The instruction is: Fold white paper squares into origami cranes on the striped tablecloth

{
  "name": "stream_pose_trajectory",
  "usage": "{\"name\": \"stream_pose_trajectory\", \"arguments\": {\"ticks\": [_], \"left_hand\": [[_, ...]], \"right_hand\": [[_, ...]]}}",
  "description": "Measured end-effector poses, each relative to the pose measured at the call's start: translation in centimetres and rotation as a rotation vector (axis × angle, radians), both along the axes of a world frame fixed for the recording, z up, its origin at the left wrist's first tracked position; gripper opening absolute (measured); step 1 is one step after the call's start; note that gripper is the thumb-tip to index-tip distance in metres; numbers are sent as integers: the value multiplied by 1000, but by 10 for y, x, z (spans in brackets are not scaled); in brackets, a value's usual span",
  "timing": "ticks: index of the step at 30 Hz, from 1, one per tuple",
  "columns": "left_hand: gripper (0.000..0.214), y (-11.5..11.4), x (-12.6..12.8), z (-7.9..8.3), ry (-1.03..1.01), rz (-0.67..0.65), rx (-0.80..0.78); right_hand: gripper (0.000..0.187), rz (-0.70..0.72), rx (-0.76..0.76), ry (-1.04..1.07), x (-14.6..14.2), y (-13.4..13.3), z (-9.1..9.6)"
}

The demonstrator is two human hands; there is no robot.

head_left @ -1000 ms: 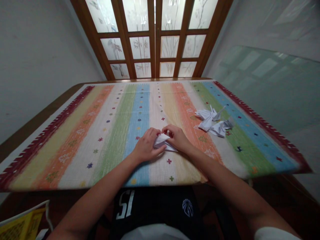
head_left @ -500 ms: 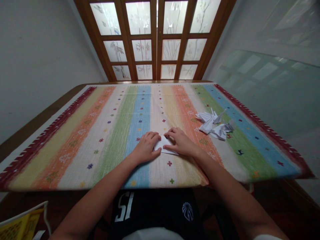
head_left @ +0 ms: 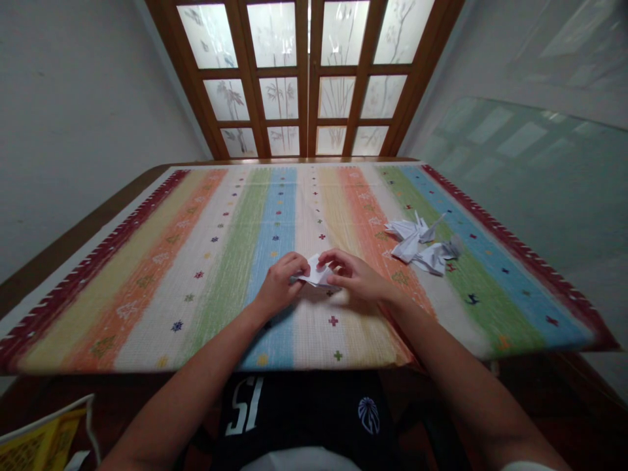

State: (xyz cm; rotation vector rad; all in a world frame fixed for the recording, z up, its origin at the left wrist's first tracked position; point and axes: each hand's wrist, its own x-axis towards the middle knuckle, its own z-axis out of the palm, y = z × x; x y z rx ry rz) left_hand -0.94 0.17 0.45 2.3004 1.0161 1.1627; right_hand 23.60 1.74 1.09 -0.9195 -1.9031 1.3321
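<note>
A small folded white paper [head_left: 318, 276] sits between my hands, just above the middle of the striped tablecloth [head_left: 147, 294]. My left hand [head_left: 280, 284] pinches its left end, and my right hand [head_left: 349, 275] grips its right side with curled fingers. The paper appears lifted slightly off the cloth, with part of it hidden by my fingers. To the right of my right hand lie folded paper cranes [head_left: 417, 239], white and crumpled-looking, on the green and orange stripes, out of reach of my fingers.
The cloth covers a wooden table [head_left: 73, 252] whose near edge lies before my lap. Behind it stands a wooden door with frosted glass panes [head_left: 304, 78]. A yellow printed bag [head_left: 44, 441] sits low at the left, and a glass panel [head_left: 530, 183] stands at the right.
My hands have closed in and picked the paper up from the cloth, where they were pressing it flat. The paper now sits slightly farther forward, and the view has barely moved.
</note>
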Motion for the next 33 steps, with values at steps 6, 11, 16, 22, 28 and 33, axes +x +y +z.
{"name": "stream_pose_trajectory", "arguments": {"ticks": [6, 11, 16, 22, 28, 33], "left_hand": [[22, -1, -2, 4, 57, 101, -13], [22, -1, -2, 3, 208, 30, -144], [18, 1, 3, -2, 352, 45, -199], [50, 4, 7, -11, 437, 69, -145], [56, 4, 8, -11, 459, 47, -155], [61, 2, 7, -7, 438, 30, -164]], "right_hand": [[21, 17, 249, -130, 7, -1, 13], [34, -50, 310, -293, 5, 0, 8], [19, -240, 291, -351, -4, 4, -10], [27, -364, 398, -398, -7, 5, -18], [14, -389, 391, -433, -6, 7, -20], [13, -448, 396, -472, -4, 10, -19]]}}
